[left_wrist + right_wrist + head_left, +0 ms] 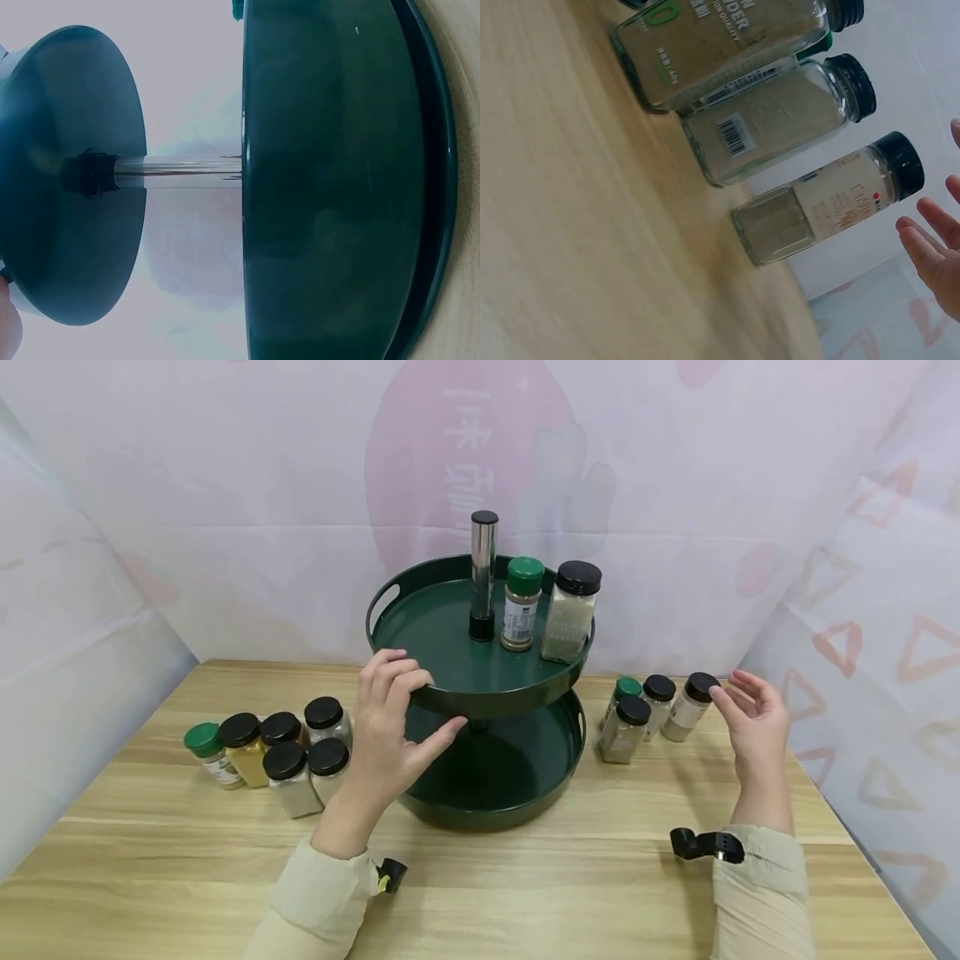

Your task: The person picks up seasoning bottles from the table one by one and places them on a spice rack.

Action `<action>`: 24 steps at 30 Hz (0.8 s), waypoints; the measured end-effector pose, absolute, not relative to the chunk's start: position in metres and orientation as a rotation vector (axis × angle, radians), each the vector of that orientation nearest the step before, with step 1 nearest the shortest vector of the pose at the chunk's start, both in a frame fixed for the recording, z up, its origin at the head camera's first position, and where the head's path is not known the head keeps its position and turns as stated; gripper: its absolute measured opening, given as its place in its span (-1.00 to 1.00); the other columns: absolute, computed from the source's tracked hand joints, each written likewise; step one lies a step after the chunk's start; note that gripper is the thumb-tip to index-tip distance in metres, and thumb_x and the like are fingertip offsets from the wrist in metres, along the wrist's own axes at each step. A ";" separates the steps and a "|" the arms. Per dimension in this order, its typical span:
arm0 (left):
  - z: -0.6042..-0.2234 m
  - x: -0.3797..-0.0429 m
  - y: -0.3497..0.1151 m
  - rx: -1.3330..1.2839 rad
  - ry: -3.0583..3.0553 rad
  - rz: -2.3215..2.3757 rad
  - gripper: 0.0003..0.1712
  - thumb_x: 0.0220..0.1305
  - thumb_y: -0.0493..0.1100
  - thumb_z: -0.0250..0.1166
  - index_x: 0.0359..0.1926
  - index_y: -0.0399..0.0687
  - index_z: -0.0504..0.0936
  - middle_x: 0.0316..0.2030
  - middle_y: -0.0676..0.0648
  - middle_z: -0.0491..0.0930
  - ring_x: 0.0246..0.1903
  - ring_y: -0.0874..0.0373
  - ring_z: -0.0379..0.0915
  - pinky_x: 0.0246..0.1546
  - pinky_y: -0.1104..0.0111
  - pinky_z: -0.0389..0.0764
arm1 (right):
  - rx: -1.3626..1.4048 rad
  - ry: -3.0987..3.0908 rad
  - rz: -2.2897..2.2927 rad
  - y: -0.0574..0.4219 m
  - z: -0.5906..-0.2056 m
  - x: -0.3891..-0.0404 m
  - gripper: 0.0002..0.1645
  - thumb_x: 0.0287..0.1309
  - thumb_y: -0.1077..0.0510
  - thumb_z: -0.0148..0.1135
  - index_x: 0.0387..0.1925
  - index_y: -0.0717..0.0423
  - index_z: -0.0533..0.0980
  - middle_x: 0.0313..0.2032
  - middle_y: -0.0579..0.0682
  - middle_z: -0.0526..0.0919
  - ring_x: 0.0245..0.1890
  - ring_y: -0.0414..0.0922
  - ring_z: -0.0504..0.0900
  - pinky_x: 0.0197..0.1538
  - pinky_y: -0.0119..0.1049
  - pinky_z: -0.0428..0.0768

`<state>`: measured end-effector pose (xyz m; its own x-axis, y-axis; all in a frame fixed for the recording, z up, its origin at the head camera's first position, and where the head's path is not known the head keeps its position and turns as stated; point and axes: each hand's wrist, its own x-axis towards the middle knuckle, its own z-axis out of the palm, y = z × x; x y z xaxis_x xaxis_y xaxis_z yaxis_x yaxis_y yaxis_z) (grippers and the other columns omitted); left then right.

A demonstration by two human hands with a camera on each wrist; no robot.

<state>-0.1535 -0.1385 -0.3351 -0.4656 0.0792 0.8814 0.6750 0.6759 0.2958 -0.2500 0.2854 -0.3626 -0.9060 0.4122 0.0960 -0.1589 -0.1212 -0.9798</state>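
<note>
A dark green two-tier round tray (495, 704) stands mid-table, a steel post rising through it. My left hand (393, 727) grips the upper tier's front left rim, fingers over the edge and thumb below it. The left wrist view looks between the two tiers at the post (187, 171). My right hand (757, 718) is beside a black-lidded spice jar (686, 710); in the right wrist view its spread fingers (919, 251) stand just off the lid. On the upper tier are a green-capped spice bottle (520, 610) and a square black-lidded jar (572, 618).
Left of the tray, several spice jars (292, 789) are grouped, one green-capped (213, 752). At the right stand a square jar (624, 735), a black-lidded jar (657, 697) and a green-capped bottle (624, 688). Behind the wooden table (562, 893) hangs a pale printed cloth (300, 527).
</note>
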 end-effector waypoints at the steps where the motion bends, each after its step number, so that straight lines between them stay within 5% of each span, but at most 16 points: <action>1: -0.335 -0.154 -0.139 -0.586 -1.953 -0.800 -0.34 0.30 0.32 0.19 -0.07 -0.23 0.49 0.01 -0.27 0.48 0.27 -0.20 0.22 0.40 -0.05 0.23 | -0.292 -1.792 2.079 0.286 -0.365 -0.250 -0.58 0.11 0.37 0.38 -0.04 -0.08 0.55 -0.08 -0.23 0.57 -0.05 -0.30 0.57 -0.10 -0.71 0.55; 9: -0.336 -0.154 -0.138 -0.583 -1.956 -0.802 -0.35 0.30 0.32 0.20 -0.06 -0.23 0.48 0.01 -0.27 0.48 0.27 -0.20 0.22 0.39 -0.05 0.23 | -0.299 -1.978 2.047 0.289 -0.383 -0.256 -0.42 0.19 0.29 0.35 0.21 -0.07 0.40 -0.04 -0.30 0.50 -0.03 -0.36 0.51 -0.10 -0.74 0.51; 15: -0.335 -0.154 -0.138 -0.582 -1.951 -0.805 -0.35 0.30 0.31 0.20 -0.07 -0.24 0.48 0.01 -0.27 0.48 0.27 -0.20 0.22 0.39 -0.05 0.22 | -0.345 -2.190 1.966 0.285 -0.389 -0.262 -0.21 0.25 0.20 0.32 0.44 -0.05 0.21 0.26 -0.16 0.43 0.03 -0.38 0.44 -0.09 -0.73 0.45; 24: -0.336 -0.154 -0.138 -0.580 -1.950 -0.804 -0.34 0.31 0.32 0.19 -0.07 -0.24 0.48 0.00 -0.27 0.47 0.27 -0.21 0.21 0.39 -0.06 0.22 | -0.276 -2.171 2.037 0.281 -0.398 -0.261 -0.30 0.26 0.24 0.30 0.36 -0.07 0.27 -0.16 -0.47 0.49 -0.04 -0.41 0.45 -0.07 -0.71 0.44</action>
